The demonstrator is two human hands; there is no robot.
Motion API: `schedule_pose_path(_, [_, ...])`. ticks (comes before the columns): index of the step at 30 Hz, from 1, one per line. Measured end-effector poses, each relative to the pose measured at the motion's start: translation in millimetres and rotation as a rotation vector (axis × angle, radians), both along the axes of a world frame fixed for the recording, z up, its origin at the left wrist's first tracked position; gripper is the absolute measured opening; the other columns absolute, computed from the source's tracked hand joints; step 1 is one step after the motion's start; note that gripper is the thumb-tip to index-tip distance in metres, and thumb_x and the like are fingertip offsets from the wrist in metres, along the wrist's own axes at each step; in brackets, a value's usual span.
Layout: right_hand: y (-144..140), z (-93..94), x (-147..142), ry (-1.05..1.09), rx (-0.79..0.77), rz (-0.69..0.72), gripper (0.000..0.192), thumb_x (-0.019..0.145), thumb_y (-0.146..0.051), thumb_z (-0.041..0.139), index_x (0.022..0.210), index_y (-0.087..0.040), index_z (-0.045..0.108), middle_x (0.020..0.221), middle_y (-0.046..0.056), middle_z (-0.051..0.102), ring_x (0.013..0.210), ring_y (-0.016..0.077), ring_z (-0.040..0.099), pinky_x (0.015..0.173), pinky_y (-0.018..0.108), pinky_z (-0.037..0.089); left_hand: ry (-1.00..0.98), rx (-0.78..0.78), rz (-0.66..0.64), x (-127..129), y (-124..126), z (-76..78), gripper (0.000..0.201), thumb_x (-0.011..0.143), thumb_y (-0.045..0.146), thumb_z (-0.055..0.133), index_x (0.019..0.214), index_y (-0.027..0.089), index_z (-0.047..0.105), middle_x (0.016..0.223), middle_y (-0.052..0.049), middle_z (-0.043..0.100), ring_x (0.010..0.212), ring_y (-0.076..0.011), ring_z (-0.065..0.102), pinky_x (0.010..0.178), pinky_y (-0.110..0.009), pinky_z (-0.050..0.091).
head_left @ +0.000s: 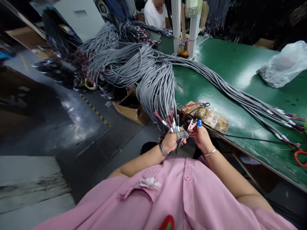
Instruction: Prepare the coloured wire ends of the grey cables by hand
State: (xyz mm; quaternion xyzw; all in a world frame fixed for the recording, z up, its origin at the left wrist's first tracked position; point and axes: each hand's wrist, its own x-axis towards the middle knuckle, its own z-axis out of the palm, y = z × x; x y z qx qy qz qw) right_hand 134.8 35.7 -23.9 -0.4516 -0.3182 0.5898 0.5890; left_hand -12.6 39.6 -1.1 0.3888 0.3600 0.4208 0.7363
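Just in front of my body, my left hand (169,142) is closed round a bunch of grey cable ends (182,135). Stripped coloured wires (173,118) with white sleeves fan out above that fist. Close by on the right, my right hand (202,139) pinches a pale pink clip (192,125), which looks like a clothes peg. Thin coloured wire tips lie against its fingers. A blue covering (199,123) wraps one fingertip of this hand. The fingers partly hide where the clip and wires meet.
A thick heap of grey cables (134,60) hangs over the green table's (216,60) left end. More cables (227,88) stretch right across it. A worn wooden block (206,116), orange-handled scissors (300,158) and a plastic bag (285,64) lie there. Another person (154,14) is behind.
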Motion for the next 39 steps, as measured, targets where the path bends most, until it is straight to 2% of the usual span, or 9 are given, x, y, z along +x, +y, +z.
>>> schedule_pose_path(3, [4, 2.3, -3, 0.157, -0.066, 0.084, 0.053, 0.075, -0.072, 0.055, 0.084, -0.021, 0.063, 0.071, 0.003, 0.064, 0.061, 0.0171, 0.058, 0.054, 0.031, 0.046, 0.022, 0.001, -0.018, 0, 0, -2.7, 0.031, 0.065, 0.042, 0.074, 0.061, 0.013, 0.062, 0.048, -0.002, 0.058, 0.042, -0.0104, 0.052, 0.045, -0.023, 0.039])
schedule_pose_path(7, [6, 6.2, -5, 0.264, -0.085, 0.051, 0.046, 0.073, -0.066, 0.064, 0.085, -0.021, 0.064, 0.064, 0.002, 0.064, 0.063, 0.0193, 0.061, 0.056, 0.032, 0.050, 0.040, 0.032, -0.057, 0, -1, -6.5, 0.029, 0.067, 0.038, 0.073, 0.058, 0.013, 0.061, 0.047, -0.002, 0.058, 0.040, -0.0090, 0.050, 0.044, -0.022, 0.037])
schedule_pose_path(12, [4, 6.7, -4, 0.419, -0.072, 0.068, 0.037, 0.074, -0.056, 0.069, 0.082, -0.021, 0.064, 0.065, 0.001, 0.065, 0.060, 0.0165, 0.060, 0.055, 0.029, 0.050, 0.056, 0.057, -0.058, -1, -2, -8.2, 0.030, 0.068, 0.035, 0.073, 0.053, 0.013, 0.060, 0.046, -0.002, 0.057, 0.040, -0.0086, 0.050, 0.044, -0.021, 0.036])
schedule_pose_path(15, [2, 5.0, -2, 0.465, -0.105, 0.100, 0.043, 0.074, -0.063, 0.065, 0.083, -0.021, 0.064, 0.071, 0.001, 0.067, 0.061, 0.0149, 0.060, 0.055, 0.027, 0.049, 0.081, 0.061, -0.040, -2, -4, -6.3, 0.032, 0.067, 0.037, 0.072, 0.050, 0.013, 0.058, 0.045, -0.002, 0.056, 0.042, -0.0090, 0.050, 0.045, -0.022, 0.036])
schedule_pose_path(19, [-2, 4.7, 2, 0.512, -0.147, 0.170, 0.055, 0.074, -0.072, 0.057, 0.087, -0.020, 0.066, 0.082, 0.004, 0.069, 0.065, 0.0144, 0.062, 0.055, 0.026, 0.050, 0.070, 0.063, -0.006, -7, -10, -3.3, 0.031, 0.067, 0.038, 0.071, 0.052, 0.013, 0.060, 0.047, -0.002, 0.057, 0.043, -0.0092, 0.049, 0.046, -0.023, 0.037])
schedule_pose_path(23, [-4, 7.5, 3, 0.537, -0.164, 0.181, 0.041, 0.076, -0.060, 0.065, 0.085, -0.020, 0.067, 0.088, 0.004, 0.071, 0.066, 0.0127, 0.061, 0.057, 0.024, 0.050, 0.068, 0.058, 0.046, -9, -18, 0.2, 0.027, 0.069, 0.035, 0.071, 0.057, 0.014, 0.062, 0.048, -0.002, 0.058, 0.042, -0.0092, 0.049, 0.046, -0.023, 0.037])
schedule_pose_path(27, [-4, 9.7, 0, 0.459, -0.112, 0.073, 0.025, 0.080, -0.044, 0.068, 0.086, -0.019, 0.069, 0.082, 0.002, 0.070, 0.063, 0.0107, 0.058, 0.055, 0.022, 0.048, 0.104, 0.075, 0.121, -5, -20, 3.7, 0.030, 0.071, 0.036, 0.070, 0.053, 0.013, 0.061, 0.046, -0.002, 0.056, 0.041, -0.0082, 0.046, 0.047, -0.023, 0.037])
schedule_pose_path(32, [-4, 10.9, -5, 0.428, -0.074, 0.047, 0.030, 0.080, -0.046, 0.068, 0.085, -0.016, 0.070, 0.077, 0.003, 0.068, 0.060, 0.0105, 0.056, 0.053, 0.023, 0.047, 0.123, 0.081, 0.127, 1, -17, 5.0, 0.033, 0.072, 0.037, 0.069, 0.051, 0.014, 0.058, 0.045, -0.002, 0.056, 0.039, -0.0080, 0.045, 0.043, -0.023, 0.034])
schedule_pose_path(39, [2, 4.9, -6, 0.503, -0.140, 0.093, 0.034, 0.073, -0.049, 0.074, 0.087, -0.018, 0.069, 0.074, 0.002, 0.070, 0.059, 0.0139, 0.059, 0.053, 0.027, 0.049, 0.140, 0.027, 0.122, 3, -17, 3.1, 0.031, 0.070, 0.038, 0.071, 0.055, 0.014, 0.058, 0.045, -0.001, 0.057, 0.036, -0.0075, 0.043, 0.041, -0.022, 0.028])
